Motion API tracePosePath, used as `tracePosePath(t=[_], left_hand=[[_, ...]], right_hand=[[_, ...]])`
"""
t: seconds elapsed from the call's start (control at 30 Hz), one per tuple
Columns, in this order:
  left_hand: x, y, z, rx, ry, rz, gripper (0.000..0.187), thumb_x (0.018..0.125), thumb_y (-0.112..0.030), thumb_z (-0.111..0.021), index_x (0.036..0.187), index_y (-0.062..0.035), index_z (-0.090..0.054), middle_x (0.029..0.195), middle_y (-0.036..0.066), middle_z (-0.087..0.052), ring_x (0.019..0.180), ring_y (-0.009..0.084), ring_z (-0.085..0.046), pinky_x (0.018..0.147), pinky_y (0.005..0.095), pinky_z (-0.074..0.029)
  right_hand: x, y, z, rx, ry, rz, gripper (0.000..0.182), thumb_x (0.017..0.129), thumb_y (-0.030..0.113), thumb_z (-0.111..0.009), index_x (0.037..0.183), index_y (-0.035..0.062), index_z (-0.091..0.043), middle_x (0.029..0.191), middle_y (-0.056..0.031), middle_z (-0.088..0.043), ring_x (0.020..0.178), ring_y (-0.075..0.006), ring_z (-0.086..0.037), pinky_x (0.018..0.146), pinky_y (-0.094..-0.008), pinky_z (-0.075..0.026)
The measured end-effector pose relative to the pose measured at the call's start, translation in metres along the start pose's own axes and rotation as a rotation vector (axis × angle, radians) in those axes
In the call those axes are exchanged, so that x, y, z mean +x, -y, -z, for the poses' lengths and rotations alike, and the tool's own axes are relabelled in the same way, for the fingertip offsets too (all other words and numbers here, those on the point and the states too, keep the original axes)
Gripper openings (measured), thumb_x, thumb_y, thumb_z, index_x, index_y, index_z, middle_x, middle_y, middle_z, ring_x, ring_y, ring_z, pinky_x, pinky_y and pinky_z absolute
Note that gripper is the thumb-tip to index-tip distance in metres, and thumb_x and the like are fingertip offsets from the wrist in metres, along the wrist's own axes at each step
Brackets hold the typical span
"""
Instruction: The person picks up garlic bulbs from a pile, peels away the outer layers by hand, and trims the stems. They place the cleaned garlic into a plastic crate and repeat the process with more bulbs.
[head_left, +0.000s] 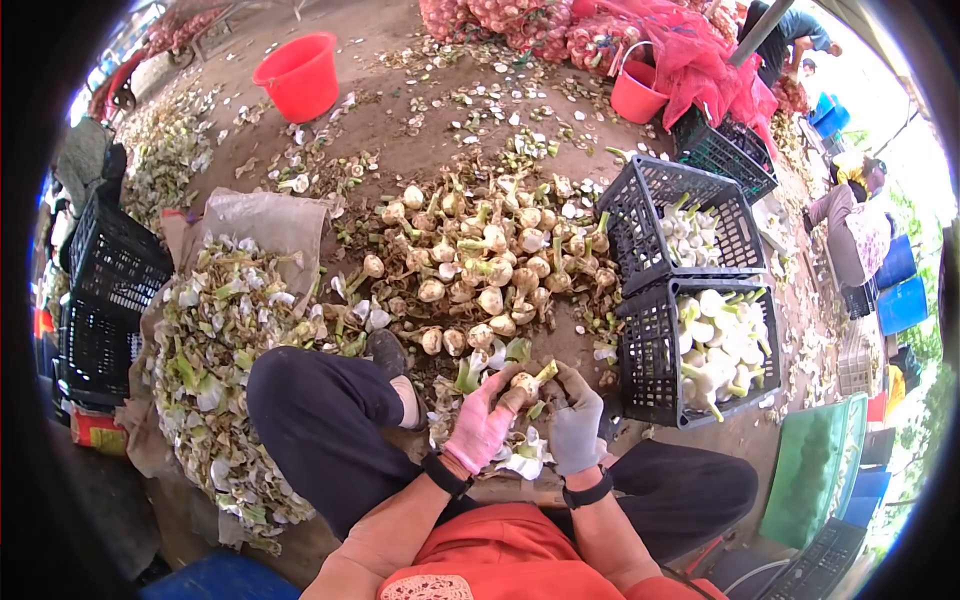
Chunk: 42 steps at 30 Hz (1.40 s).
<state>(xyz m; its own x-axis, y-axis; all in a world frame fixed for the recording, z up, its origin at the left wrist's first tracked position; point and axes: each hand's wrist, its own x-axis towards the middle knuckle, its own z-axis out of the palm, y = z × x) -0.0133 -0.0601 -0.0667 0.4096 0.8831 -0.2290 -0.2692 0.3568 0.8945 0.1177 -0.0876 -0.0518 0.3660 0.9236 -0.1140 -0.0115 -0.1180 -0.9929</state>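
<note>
My left hand, in a pinkish glove, is closed around a garlic bulb with a short green stem that points up and right. Right beside the stem is my right hand, in a greyish-white glove, its fingers curled toward the bulb. Whether those fingers pinch a bit of skin or the stem is hidden. Loose white garlic skins lie below the hands, between my legs. In front of me is a heap of unpeeled garlic bulbs with roots and cut stems.
To the right stand a black crate of cleaned garlic and another black crate behind it. Left lies a large pile of peelings. Red buckets and pink net sacks are farther back. Other people are at right.
</note>
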Motion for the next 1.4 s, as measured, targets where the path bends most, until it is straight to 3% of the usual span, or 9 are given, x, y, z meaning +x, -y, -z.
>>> tracePosePath(t=[0.2, 0.33, 0.53, 0.7, 0.8, 1.0, 1.07, 1.23, 1.4], left_hand=[[0.002, 0.015, 0.010, -0.420, -0.060, 0.279, 0.042, 0.098, -0.040, -0.046, 0.119, -0.0053, -0.057, 0.097, 0.007, -0.065, 0.079, 0.0144, -0.063, 0.070, 0.0277, -0.052], [0.007, 0.010, 0.020, -0.711, 0.218, 0.518, 0.055, 0.092, -0.058, -0.048, 0.116, -0.0093, -0.055, 0.094, 0.008, -0.065, 0.076, 0.0188, -0.063, 0.064, 0.0307, -0.052], [-0.002, 0.008, 0.000, 0.018, -0.131, 0.034, 0.050, 0.085, -0.034, -0.071, 0.118, -0.0032, -0.049, 0.109, 0.011, -0.061, 0.095, 0.0209, -0.062, 0.085, 0.0356, -0.053], [-0.001, -0.001, 0.012, -0.662, -0.043, 0.262, 0.037, 0.085, -0.006, -0.063, 0.120, -0.0027, -0.051, 0.112, 0.011, -0.061, 0.102, 0.0210, -0.061, 0.091, 0.0395, -0.051], [0.001, -0.003, 0.012, -0.728, 0.093, 0.327, 0.041, 0.086, -0.007, -0.061, 0.125, -0.0021, -0.050, 0.114, 0.011, -0.061, 0.104, 0.0210, -0.060, 0.091, 0.0382, -0.051], [-0.004, -0.013, 0.005, -0.789, 0.330, 0.378, 0.050, 0.084, -0.006, -0.059, 0.133, -0.0034, -0.049, 0.123, 0.008, -0.057, 0.107, 0.0194, -0.059, 0.092, 0.0361, -0.050], [0.002, -0.014, 0.010, -0.756, 0.302, 0.347, 0.052, 0.082, -0.007, -0.061, 0.133, -0.0034, -0.048, 0.123, 0.010, -0.057, 0.109, 0.0215, -0.058, 0.094, 0.0393, -0.049], [0.003, -0.001, 0.007, -0.645, 0.206, 0.330, 0.057, 0.079, -0.009, -0.065, 0.132, -0.0027, -0.047, 0.120, 0.011, -0.058, 0.110, 0.0247, -0.058, 0.099, 0.0430, -0.045], [0.002, -0.002, 0.009, -0.551, 0.086, 0.304, 0.049, 0.082, -0.011, -0.064, 0.126, 0.0012, -0.048, 0.117, 0.012, -0.059, 0.107, 0.0240, -0.059, 0.099, 0.0399, -0.044]], right_hand=[[-0.001, -0.002, -0.002, -0.087, -0.069, 0.015, 0.023, 0.089, -0.007, -0.056, 0.111, -0.0055, -0.063, 0.094, -0.0016, -0.067, 0.082, -0.0057, -0.057, 0.072, -0.0209, -0.047], [-0.001, 0.016, 0.000, 0.043, -0.019, -0.135, 0.023, 0.088, -0.007, -0.057, 0.110, -0.0058, -0.064, 0.092, -0.0008, -0.067, 0.079, -0.0058, -0.057, 0.070, -0.0207, -0.047], [-0.002, 0.010, 0.003, -0.215, -0.054, 0.070, 0.022, 0.088, -0.008, -0.056, 0.108, -0.0058, -0.064, 0.090, -0.0020, -0.068, 0.078, -0.0065, -0.058, 0.070, -0.0211, -0.048], [0.007, 0.012, 0.007, -0.059, -0.003, -0.054, 0.020, 0.086, -0.008, -0.058, 0.104, -0.0057, -0.066, 0.092, -0.0035, -0.068, 0.080, -0.0074, -0.060, 0.071, -0.0213, -0.049], [0.014, 0.003, 0.010, 0.133, -0.022, -0.198, 0.020, 0.086, -0.009, -0.057, 0.103, -0.0057, -0.066, 0.092, -0.0033, -0.068, 0.081, -0.0075, -0.060, 0.073, -0.0220, -0.049], [0.044, -0.043, 0.025, -0.473, -0.145, 0.065, 0.024, 0.076, -0.008, -0.059, 0.096, 0.0023, -0.070, 0.084, -0.0097, -0.070, 0.072, -0.0170, -0.065, 0.070, -0.0269, -0.051], [0.042, -0.036, 0.039, -0.538, 0.024, 0.192, 0.027, 0.073, -0.006, -0.062, 0.096, 0.0041, -0.070, 0.097, -0.0123, -0.069, 0.088, -0.0207, -0.066, 0.079, -0.0292, -0.050], [0.017, 0.028, 0.040, 0.005, 0.230, -0.190, 0.027, 0.078, -0.006, -0.063, 0.104, 0.0004, -0.069, 0.109, -0.0136, -0.067, 0.096, -0.0213, -0.064, 0.083, -0.0285, -0.049], [0.017, 0.033, 0.033, -0.339, 0.293, 0.069, 0.024, 0.082, -0.002, -0.064, 0.105, 0.0002, -0.068, 0.097, -0.0128, -0.069, 0.088, -0.0199, -0.067, 0.078, -0.0292, -0.051]])
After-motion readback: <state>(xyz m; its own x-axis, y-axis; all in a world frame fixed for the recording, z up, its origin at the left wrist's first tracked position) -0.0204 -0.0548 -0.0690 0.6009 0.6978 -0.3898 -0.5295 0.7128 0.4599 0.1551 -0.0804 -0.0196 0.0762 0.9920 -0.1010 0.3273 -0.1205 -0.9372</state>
